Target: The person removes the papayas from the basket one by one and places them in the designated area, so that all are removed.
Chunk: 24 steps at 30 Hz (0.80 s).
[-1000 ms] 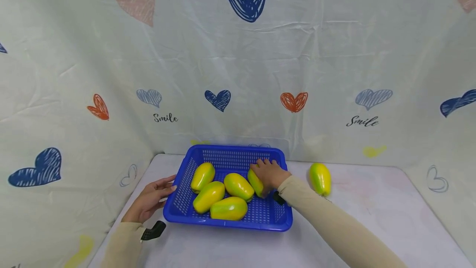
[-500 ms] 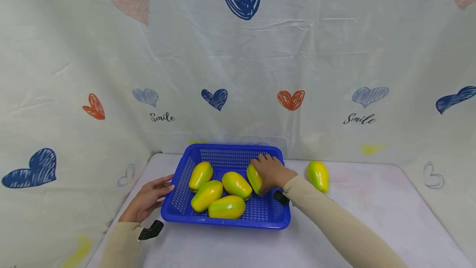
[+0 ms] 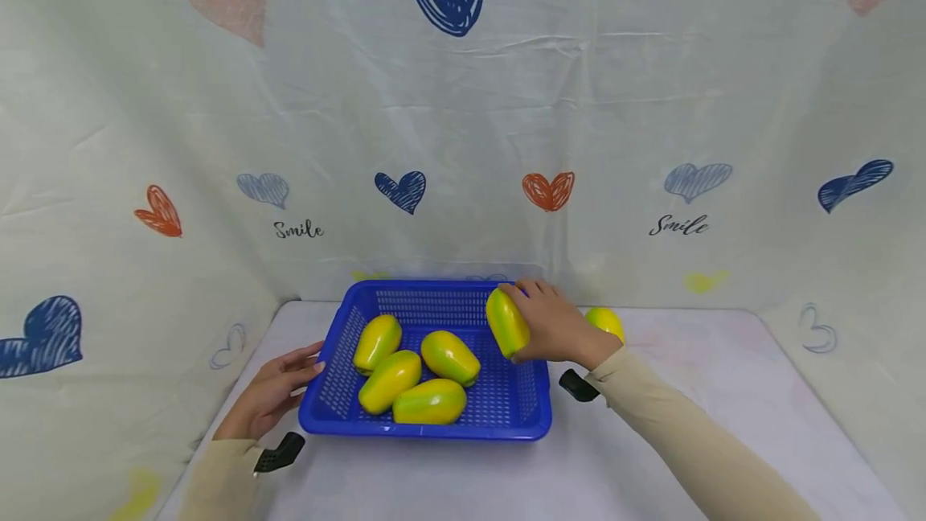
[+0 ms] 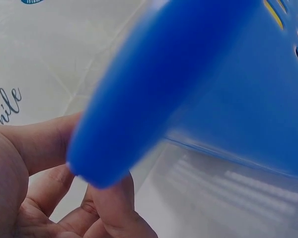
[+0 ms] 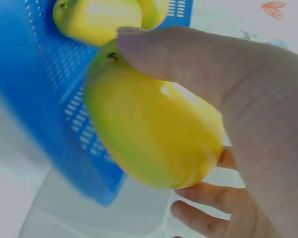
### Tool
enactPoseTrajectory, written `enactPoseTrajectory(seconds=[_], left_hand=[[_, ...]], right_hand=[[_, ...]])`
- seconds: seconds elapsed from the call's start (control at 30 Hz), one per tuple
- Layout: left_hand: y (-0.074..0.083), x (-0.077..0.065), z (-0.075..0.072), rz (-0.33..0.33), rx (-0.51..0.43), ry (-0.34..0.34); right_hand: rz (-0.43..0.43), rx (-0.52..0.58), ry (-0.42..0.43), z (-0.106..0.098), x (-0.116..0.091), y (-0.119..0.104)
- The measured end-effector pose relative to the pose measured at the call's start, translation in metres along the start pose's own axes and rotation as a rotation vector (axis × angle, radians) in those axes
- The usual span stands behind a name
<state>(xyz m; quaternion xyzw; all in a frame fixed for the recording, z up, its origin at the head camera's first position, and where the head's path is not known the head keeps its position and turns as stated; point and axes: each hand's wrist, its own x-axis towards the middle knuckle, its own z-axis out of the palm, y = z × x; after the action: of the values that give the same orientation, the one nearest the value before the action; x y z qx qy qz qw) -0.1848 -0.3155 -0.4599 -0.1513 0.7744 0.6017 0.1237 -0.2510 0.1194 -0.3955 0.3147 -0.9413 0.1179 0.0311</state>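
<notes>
My right hand (image 3: 553, 320) grips a yellow-green papaya (image 3: 508, 323) above the right side of a blue plastic basket (image 3: 427, 430). In the right wrist view the thumb lies across the top of this papaya (image 5: 154, 119), with fingers showing on its far side. At the basket's left side, my left hand (image 3: 273, 394) holds the rim, its fingertips right at the edge. The left wrist view shows the rim (image 4: 139, 94) close up, partly hiding those fingers. Several other papayas, including one at the front (image 3: 430, 402), lie inside the basket.
One more papaya (image 3: 604, 322) lies on the white tabletop (image 3: 694, 376) to the right, partly hidden behind my right hand. A pale curtain (image 3: 463, 119) printed with hearts hangs behind and along the left side.
My right hand has lifted the papaya up from the basket floor and shifted right. My left hand stays at the rim. The head view has turned slightly, sliding the scene left.
</notes>
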Motion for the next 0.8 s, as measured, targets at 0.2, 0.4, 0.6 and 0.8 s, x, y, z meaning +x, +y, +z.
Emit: enactPoseTrajectory(seconds=[0.2, 0.4, 0.6, 0.8], left_hand=[[0.002, -0.001, -0.002, -0.014, 0.002, 0.02], [0.003, -0.003, -0.002, -0.019, 0.001, 0.018], [0.002, -0.001, -0.002, -0.021, -0.023, 0.002], [0.002, 0.001, -0.001, -0.021, -0.022, -0.001]], right_hand=[[0.034, 0.019, 0.105, -0.01, -0.018, 0.014], [0.103, 0.018, 0.15, -0.018, -0.041, 0.034], [0.158, 0.018, 0.172, -0.023, -0.064, 0.054], [0.184, 0.002, 0.18, -0.023, -0.084, 0.072]])
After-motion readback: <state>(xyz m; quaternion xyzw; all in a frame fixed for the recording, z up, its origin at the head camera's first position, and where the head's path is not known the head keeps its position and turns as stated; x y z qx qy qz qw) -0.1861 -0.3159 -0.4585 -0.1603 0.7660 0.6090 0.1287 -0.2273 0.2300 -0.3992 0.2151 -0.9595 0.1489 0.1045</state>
